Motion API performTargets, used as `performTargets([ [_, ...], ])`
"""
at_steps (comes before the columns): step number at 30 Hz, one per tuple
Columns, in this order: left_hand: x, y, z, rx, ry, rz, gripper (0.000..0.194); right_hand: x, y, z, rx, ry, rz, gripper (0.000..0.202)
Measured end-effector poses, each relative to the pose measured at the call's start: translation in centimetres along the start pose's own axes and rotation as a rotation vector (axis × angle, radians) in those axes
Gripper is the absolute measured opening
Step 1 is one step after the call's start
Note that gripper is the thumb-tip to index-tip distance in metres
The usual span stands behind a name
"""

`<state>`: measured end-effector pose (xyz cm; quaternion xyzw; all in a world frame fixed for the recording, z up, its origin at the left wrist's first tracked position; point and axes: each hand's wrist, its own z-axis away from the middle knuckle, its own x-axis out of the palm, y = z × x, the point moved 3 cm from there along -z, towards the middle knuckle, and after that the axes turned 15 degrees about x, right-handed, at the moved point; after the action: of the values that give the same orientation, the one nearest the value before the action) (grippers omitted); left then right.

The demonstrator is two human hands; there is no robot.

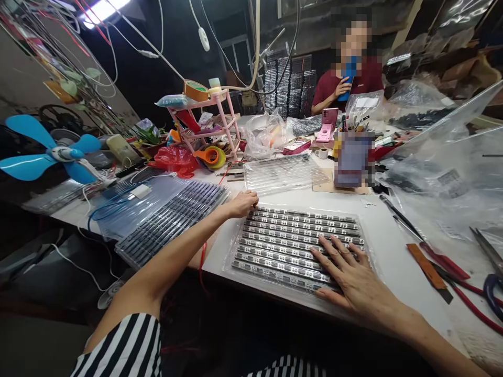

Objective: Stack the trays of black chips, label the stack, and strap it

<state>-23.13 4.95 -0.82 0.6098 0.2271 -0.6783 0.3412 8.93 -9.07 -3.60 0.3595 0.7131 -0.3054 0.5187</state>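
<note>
In front of me on the white table lies a clear plastic tray [294,246] filled with rows of dark strips bearing shiny metal pieces. My right hand [349,272] rests flat over its right side, fingers spread across the rows. At the tray's far left corner, my left hand [242,204] has its fingers curled together by the end of the top row. What is pinched there is too small to make out. Just beyond sits a clear ribbed tray [283,173]. To the left, similar filled trays [173,220] lie stacked.
A blue fan [58,152] and a pink rack [212,120] stand at the left. Scissors [489,262], red-handled tweezers [444,259] and plastic bags [451,173] lie at the right. Across the table sits a person [346,89] holding something blue. Cables hang overhead.
</note>
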Motion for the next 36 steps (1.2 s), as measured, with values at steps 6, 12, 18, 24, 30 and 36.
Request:
performTargets([
  [6,0.0,0.9,0.8,-0.086,0.092,0.061,0.014,-0.1,0.0,0.0,0.002,0.001,-0.01,0.073],
  [12,2.8,5.9,5.1,-0.305,0.317,0.158,0.038,0.0,-0.1,-0.4,0.006,-0.005,-0.012,0.075],
  [18,4.8,7.3,10.1,-0.357,0.485,0.366,0.044,-0.3,1.9,-0.2,0.198,-0.018,-0.184,0.047],
  [24,5.3,7.7,11.1,-0.355,0.595,0.471,0.042,-0.7,1.8,-3.7,0.302,-0.006,-0.074,0.038],
  [30,6.0,7.8,11.1,-0.367,0.707,0.549,0.041,1.5,-0.3,-12.4,0.211,-0.177,-0.09,0.061],
  [36,6.0,7.8,11.0,-0.366,0.723,0.535,0.04,2.8,-0.9,-15.0,0.236,-0.171,-0.082,0.067],
])
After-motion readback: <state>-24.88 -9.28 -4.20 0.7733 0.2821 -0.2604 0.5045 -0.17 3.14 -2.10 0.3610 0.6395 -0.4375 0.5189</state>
